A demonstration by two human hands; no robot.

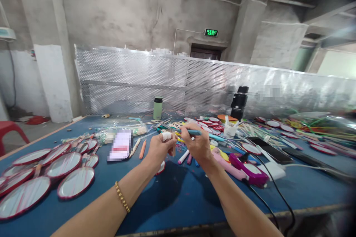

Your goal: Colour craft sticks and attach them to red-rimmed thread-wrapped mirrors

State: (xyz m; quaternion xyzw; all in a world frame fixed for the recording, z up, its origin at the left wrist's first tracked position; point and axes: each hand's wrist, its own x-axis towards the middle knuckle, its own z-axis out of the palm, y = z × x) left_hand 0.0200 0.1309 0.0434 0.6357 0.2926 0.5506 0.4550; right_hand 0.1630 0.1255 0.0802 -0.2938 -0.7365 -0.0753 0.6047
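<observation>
Both hands are raised over the blue table (178, 192), close together. My left hand (160, 149), with a white bandage on one finger and a bead bracelet on the wrist, is closed on a thin wooden stick (174, 146) held upright. My right hand (196, 144) is closed on a teal marker pen (191, 132) that points left toward the stick. A small round red-rimmed piece (160, 168) lies on the table just under the left hand. Loose coloured markers (184, 157) lie below the hands.
Several red-rimmed oval fans (75, 181) lie at the left. A pink and purple glue gun (244, 170) with a black cable, a phone (268, 150), a green flask (157, 108), a black bottle (239, 103) and many sticks and round pieces cover the far table. A perforated metal screen (194, 81) stands behind.
</observation>
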